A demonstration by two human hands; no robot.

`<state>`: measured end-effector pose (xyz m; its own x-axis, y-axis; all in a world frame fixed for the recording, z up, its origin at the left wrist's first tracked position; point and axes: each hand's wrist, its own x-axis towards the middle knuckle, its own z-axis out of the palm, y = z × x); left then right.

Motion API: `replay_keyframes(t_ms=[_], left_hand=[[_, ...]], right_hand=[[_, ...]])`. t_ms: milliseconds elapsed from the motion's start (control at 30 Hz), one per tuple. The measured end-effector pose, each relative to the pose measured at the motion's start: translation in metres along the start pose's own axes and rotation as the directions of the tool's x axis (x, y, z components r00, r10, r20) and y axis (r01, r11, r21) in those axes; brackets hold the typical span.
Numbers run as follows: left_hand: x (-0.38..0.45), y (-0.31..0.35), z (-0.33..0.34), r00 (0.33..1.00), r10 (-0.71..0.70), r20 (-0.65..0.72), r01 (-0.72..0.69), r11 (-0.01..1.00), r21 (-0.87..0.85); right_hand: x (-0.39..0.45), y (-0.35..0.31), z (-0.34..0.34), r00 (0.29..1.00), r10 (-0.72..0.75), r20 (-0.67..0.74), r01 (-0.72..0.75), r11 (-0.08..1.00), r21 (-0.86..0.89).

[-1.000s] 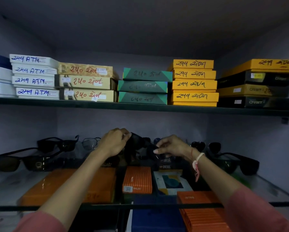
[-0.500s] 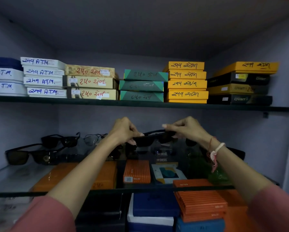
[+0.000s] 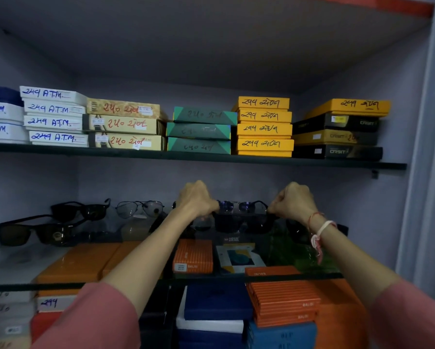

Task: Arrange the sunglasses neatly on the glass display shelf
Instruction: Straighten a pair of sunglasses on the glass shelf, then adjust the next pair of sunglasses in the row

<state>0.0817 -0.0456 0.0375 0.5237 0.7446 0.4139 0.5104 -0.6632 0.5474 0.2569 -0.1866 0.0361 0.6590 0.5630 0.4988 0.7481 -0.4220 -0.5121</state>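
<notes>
A pair of black sunglasses (image 3: 241, 221) hangs between my two hands just above the middle of the glass display shelf (image 3: 15, 263). My left hand (image 3: 196, 200) is closed on its left end and my right hand (image 3: 293, 202) on its right end. Behind it, a pair with bluish lenses (image 3: 236, 206) stands at the back. Two dark pairs (image 3: 35, 231) (image 3: 81, 210) and a thin-framed aviator pair (image 3: 140, 209) rest on the shelf's left part. Another dark pair (image 3: 297, 231) is partly hidden behind my right wrist.
The upper shelf (image 3: 186, 157) carries stacks of labelled boxes: white, beige, green, yellow and black. Orange, blue and white boxes (image 3: 281, 298) show through and below the glass. The cabinet's side wall (image 3: 422, 172) rises close on the right.
Both hands moved the black sunglasses from a lifted position back down toward the shelf's middle, and their grips closed into fists at the frame's ends. The view widened rightward.
</notes>
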Motion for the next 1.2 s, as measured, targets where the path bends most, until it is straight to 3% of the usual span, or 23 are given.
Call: replay_keyframes(t_ms=[200, 600, 700, 867, 1000, 1200], left_hand=[[0.002, 0.004, 0.028, 0.993, -0.103, 0.063, 0.101, 0.994, 0.028], [0.013, -0.006, 0.034, 0.974, -0.147, 0.171, 0.148, 0.989, 0.004], [0.014, -0.024, 0.015, 0.986, -0.145, 0.084, 0.145, 0.989, 0.012], [0.012, -0.067, -0.020, 0.985, -0.161, -0.062, 0.170, 0.961, 0.218], [0.009, -0.097, -0.036, 0.980, -0.198, 0.016, 0.182, 0.927, 0.327], [0.007, -0.125, -0.045, 0.972, -0.192, 0.132, 0.144, 0.940, 0.309]], right_hand=[[0.001, 0.009, 0.005, 0.995, 0.064, 0.076, -0.056, 0.994, -0.098], [0.011, 0.003, 0.017, 0.983, 0.087, 0.163, -0.035, 0.954, -0.298], [0.010, -0.020, 0.023, 0.993, 0.017, 0.114, 0.013, 0.967, -0.256], [0.004, -0.076, 0.051, 0.983, -0.093, 0.159, 0.111, 0.988, -0.110], [-0.006, -0.111, 0.086, 0.963, -0.108, 0.245, 0.116, 0.993, -0.017], [-0.019, -0.143, 0.124, 0.950, -0.063, 0.305, 0.097, 0.990, -0.099]])
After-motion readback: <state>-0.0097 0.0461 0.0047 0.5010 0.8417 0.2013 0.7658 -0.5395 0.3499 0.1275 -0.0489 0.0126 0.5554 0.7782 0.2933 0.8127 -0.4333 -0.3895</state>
